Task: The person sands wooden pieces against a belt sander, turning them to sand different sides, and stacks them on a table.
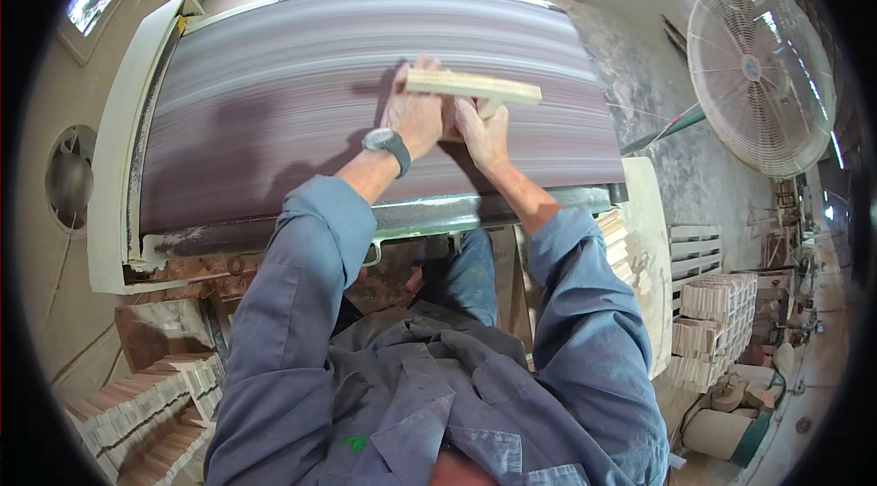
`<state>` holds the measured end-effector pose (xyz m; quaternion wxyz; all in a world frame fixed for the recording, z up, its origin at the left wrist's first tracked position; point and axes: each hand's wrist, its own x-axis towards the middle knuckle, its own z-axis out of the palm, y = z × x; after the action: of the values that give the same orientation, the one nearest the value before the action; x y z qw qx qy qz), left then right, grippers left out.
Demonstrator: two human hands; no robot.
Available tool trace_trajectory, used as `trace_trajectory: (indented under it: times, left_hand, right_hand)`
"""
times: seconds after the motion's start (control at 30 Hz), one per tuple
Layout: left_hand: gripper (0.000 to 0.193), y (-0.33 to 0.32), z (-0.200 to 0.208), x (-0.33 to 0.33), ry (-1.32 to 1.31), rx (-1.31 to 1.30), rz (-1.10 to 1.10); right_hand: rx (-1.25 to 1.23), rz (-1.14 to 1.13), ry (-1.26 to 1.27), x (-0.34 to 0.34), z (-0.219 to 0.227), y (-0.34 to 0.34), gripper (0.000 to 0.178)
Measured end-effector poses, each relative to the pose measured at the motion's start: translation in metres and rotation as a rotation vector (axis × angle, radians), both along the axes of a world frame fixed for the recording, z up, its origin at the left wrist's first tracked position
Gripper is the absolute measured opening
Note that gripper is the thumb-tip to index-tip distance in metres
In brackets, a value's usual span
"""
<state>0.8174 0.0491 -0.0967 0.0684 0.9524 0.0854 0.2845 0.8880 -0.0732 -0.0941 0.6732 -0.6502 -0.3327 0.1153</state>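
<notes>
From here I see the left hand (pixel 416 121) and right hand (pixel 485 134) pinching a pale wooden piece (pixel 475 87) over the streaked belt (pixel 301 57), some fingertips hidden

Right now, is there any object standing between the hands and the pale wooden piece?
Nothing visible stands between them: the left hand and right hand both hold the pale wooden piece over the wide striped belt. What lies beneath their fingers is hidden.
</notes>
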Motion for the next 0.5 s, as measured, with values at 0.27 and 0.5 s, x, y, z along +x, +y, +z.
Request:
trace_trajectory:
  times: [0.27,0.5]
  left_hand:
    - [0.015,-0.053,0.058,-0.127,-0.106,0.13,-0.25]
    - [0.048,-0.007,0.155,-0.208,0.119,-0.343,0.082]
  right_hand:
    - [-0.095,0.14,0.56,-0.055,0.072,-0.043,0.027]
    - [-0.39,0.43,-0.015,-0.081,0.137,-0.047,0.052]
